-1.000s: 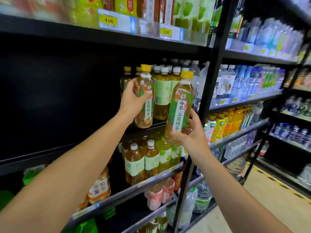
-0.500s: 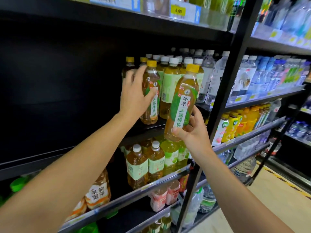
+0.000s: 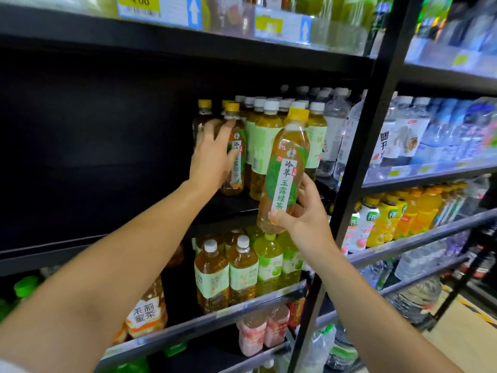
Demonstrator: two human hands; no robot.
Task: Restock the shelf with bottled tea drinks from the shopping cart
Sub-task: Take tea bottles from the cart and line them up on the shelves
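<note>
Left hand is letting go, fingers now spread flat against the shelved bottle, nudging it back. Right hand is gripping the next bottle, waiting to slot in.

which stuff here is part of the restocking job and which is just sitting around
Part of the job:
- tea bottle gripped in the right hand
- yellow-capped tea bottle on the shelf, touched by the left hand

Just sitting around:
- water bottles
- orange drinks
- price tags
- pink drinks
</note>
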